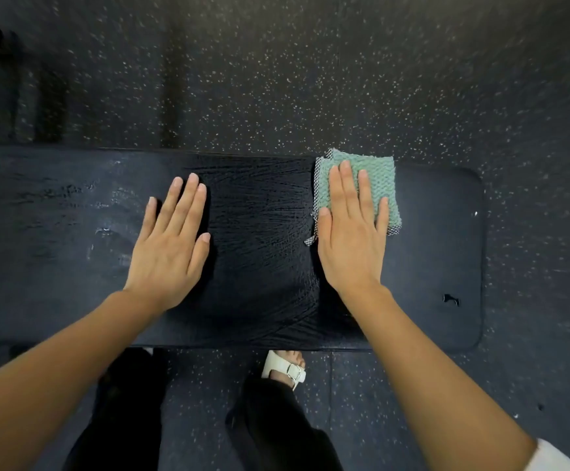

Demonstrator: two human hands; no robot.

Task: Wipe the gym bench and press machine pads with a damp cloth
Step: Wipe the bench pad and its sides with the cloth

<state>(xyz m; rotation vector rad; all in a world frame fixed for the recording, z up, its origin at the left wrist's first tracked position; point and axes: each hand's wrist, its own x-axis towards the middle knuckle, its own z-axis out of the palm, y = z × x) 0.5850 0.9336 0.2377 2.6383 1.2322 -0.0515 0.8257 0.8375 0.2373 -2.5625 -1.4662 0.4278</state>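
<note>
A black padded gym bench [439,239] runs across the view, its rounded end at the right. A folded green cloth [375,178] with a checked edge lies near the bench's far edge. My right hand [351,229] presses flat on the cloth with straight fingers. My left hand [171,239] rests flat on the pad to the left, fingers straight, holding nothing. Between the hands the pad is darker, with wet streaks [263,232].
Dark speckled rubber floor [310,79] surrounds the bench. My legs in black trousers and a foot in a white sandal [287,368] stand at the near side. A small tear or mark [450,299] shows near the bench's right end. Dim equipment shapes sit at far left.
</note>
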